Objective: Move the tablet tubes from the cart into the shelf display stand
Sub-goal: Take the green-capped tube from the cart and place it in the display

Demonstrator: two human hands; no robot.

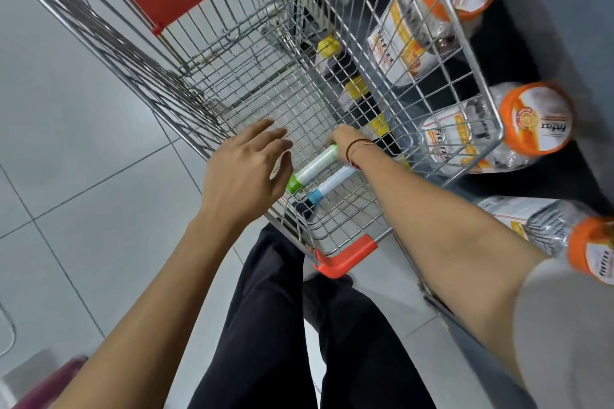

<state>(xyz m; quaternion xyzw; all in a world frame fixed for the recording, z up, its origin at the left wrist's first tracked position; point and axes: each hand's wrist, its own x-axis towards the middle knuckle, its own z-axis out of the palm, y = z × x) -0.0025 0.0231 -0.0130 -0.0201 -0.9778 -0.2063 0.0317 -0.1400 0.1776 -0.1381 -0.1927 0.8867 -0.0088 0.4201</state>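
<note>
- The right hand (347, 138) reaches down into the wire cart (252, 93), with its fingers curled over the far end of the green-capped tube (314, 169). The fingertips are hidden behind the hand, so I cannot tell whether the grip is fully closed.
- The left hand (244, 169) hovers over the near left rim of the cart, fingers spread and loose, holding nothing.
- The green-capped tube lies on the cart floor near the handle end, slanted, with its green cap towards the left hand.
- The blue-capped tube (330, 186) lies just beside it, roughly parallel and partly under the right wrist.
- A dark-capped item (304, 209) sits by the blue cap. It may be a third tube, but too little shows to say.
- To do this step well, I judge that the right hand should wrap the white barrel rather than the rounded end, so that the smooth tube does not slip.
- It should lift straight up so the tube clears the mesh floor and the wire side.
- The free left hand can take the blue-capped tube so both go to the display together.
- The neighbour may roll when the first tube leaves.
- Count: 2 hands, 2 clear tablet tubes plus 1 doubtful, and 1 cart.
- About 4 orange-lidded jars (531, 123) lie on the dark shelf right of the cart.
- 3 yellow-capped items (355, 88) show through the wire side.
</note>
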